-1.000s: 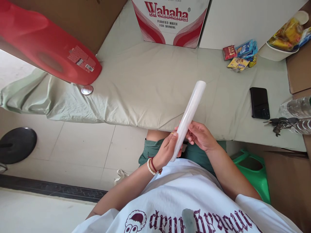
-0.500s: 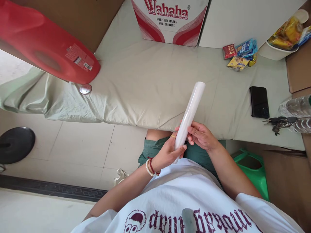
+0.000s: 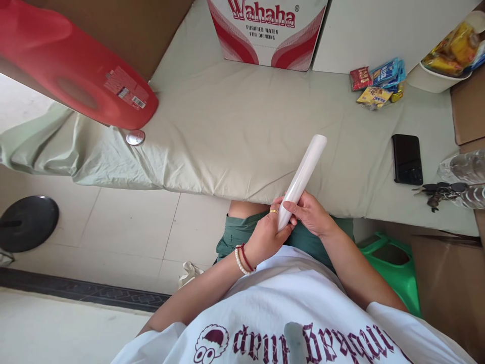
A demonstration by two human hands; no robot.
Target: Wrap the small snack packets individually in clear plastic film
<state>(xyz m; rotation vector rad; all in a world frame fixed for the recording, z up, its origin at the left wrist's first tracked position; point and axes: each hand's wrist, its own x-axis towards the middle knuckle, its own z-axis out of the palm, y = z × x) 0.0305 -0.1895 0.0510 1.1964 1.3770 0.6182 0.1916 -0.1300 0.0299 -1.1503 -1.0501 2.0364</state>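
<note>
Roll: white roll (image 3: 303, 171), plain, looks like cling film but I can't tell for sure. It's held up in the air over the person's lap, tilted so the top end leans away and to the right, out over the front edge of the surface (image 3: 235, 131).
Left hand: left hand (image 3: 266, 235) is wrapped around the bottom end of the roll. The fingers are curled behind it and the thumb is across the front. There's a gold ring, plus bead bracelets on the wrist.
Right hand: right hand (image 3: 311, 215) is touching the roll just above the left one, with fingers and thumb pinching it from the right side.
Surface: covered with a pale green cloth, pretty wrinkled on the left.
Left side stuff: big red jug (image 3: 76, 76) lying on its side, with a small shiny cap (image 3: 135, 137) just beside its end.
Back: Wahaha box (image 3: 270, 30) standing against the wall.
Right side stuff: snack packets (image 3: 379, 85) near a white bowl (image 3: 435, 81) of more snacks. A black phone (image 3: 407, 159) lies flat, with keys (image 3: 435, 192) next to clear bottles (image 3: 464, 169) at the edge.
Floor: black stool (image 3: 28, 222) on the left, green stool (image 3: 394, 268) by the right arm.
</note>
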